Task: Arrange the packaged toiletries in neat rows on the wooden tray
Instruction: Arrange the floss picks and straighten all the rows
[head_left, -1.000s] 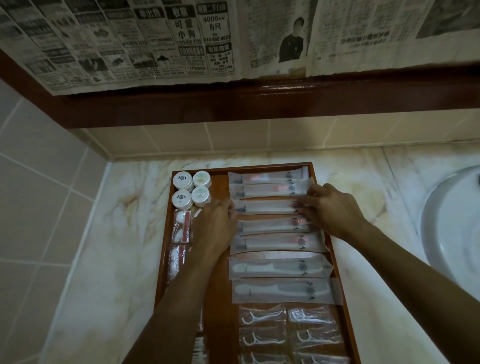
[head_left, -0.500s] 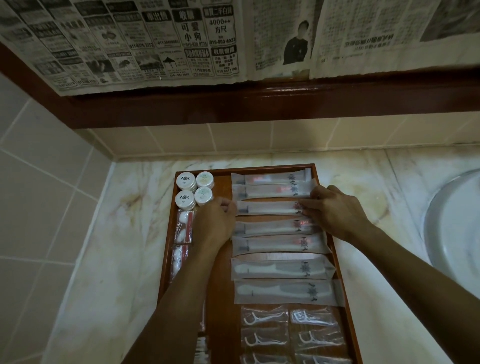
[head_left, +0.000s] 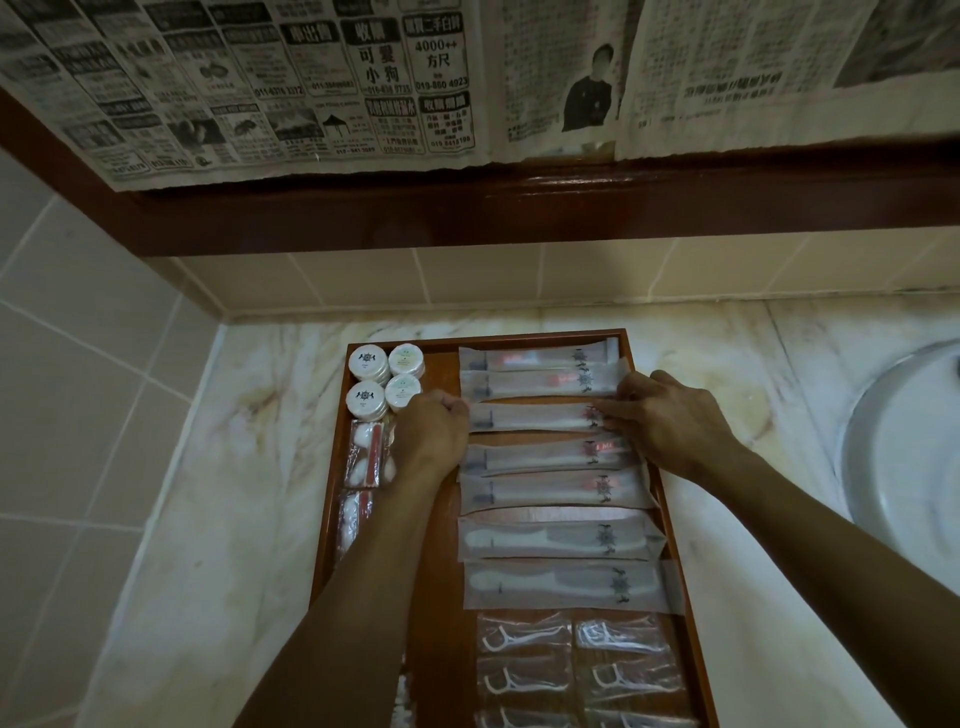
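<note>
A wooden tray (head_left: 636, 358) lies on the marble counter. Long translucent packets lie across it in a column. My left hand (head_left: 434, 434) pinches the left end of the third toothbrush packet (head_left: 535, 417), and my right hand (head_left: 670, 421) holds its right end. Two toothbrush packets (head_left: 535, 370) lie above it, two more toothbrush packets (head_left: 545, 474) below, then two comb packets (head_left: 558, 561). Floss pick packets (head_left: 576, 670) fill the near end. Round white jars (head_left: 384, 382) sit at the far left corner, with cotton packets (head_left: 366, 457) below them, partly hidden by my left arm.
A white sink basin (head_left: 904, 457) curves in at the right edge. Tiled walls meet at the left corner behind the tray. A dark wooden ledge (head_left: 519, 208) with newspaper hanging over it juts out above the counter.
Both hands have shifted slightly up the tray and now hold the third packet's ends. That packet sits a little farther from the one below.
</note>
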